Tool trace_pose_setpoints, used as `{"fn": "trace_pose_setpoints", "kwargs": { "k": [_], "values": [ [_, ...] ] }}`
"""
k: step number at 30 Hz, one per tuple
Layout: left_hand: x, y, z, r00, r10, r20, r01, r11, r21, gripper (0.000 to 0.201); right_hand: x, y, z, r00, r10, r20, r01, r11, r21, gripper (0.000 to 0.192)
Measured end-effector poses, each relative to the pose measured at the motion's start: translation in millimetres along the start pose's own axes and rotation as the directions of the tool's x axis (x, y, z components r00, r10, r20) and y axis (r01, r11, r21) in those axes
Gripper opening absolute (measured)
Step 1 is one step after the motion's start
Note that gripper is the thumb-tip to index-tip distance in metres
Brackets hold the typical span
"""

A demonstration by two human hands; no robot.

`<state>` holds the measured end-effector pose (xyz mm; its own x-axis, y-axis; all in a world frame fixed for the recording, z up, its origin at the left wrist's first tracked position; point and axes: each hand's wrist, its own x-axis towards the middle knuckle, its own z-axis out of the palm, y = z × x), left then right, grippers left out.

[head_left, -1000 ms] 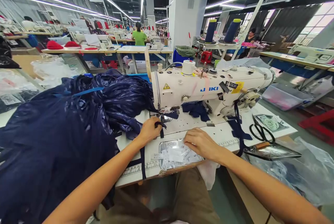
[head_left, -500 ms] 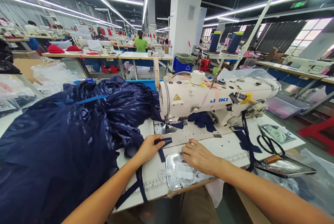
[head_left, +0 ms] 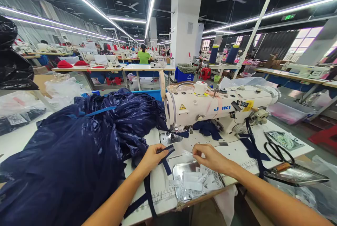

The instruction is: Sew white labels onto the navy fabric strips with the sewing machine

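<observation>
The left hand (head_left: 152,157) pinches the navy binding strip (head_left: 166,158) while the right hand (head_left: 210,157) fingertips pinch a small white label (head_left: 187,153) above the metal tray (head_left: 181,167); the light label risks slipping or skewing from this thin grip.

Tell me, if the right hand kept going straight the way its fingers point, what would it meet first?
The right hand, pinching a small white label, points toward the left hand. It would probably meet the navy strap held there first, though depth is hard to judge.
</observation>
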<state>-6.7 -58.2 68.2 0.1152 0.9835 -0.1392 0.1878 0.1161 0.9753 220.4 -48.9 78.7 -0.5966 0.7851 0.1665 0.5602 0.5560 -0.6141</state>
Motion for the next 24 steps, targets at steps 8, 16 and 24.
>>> {"fn": "trace_pose_setpoints", "kwargs": {
  "k": [8, 16, 24],
  "values": [
    [-3.6, 2.7, -2.0, 0.996, 0.049, 0.076, -0.046, 0.998, -0.052, 0.033, 31.2, -31.9, 26.9, 0.994, -0.103, -0.029, 0.107, 0.937, 0.332, 0.021],
    [-6.1, 2.4, -6.6, 0.982, 0.084, 0.167, -0.075, 0.995, -0.059, 0.035, 54.3, -39.8, 21.2, 0.954, -0.295, 0.054, 0.299, 0.948, -0.107, 0.026],
    [-7.0, 4.0, -0.6, 1.0, -0.015, -0.011, 0.014, 0.992, -0.128, 0.033, 56.6, -20.7, 39.0, 0.976, -0.02, -0.216, 0.065, 0.977, 0.203, 0.014]
  ]
}}
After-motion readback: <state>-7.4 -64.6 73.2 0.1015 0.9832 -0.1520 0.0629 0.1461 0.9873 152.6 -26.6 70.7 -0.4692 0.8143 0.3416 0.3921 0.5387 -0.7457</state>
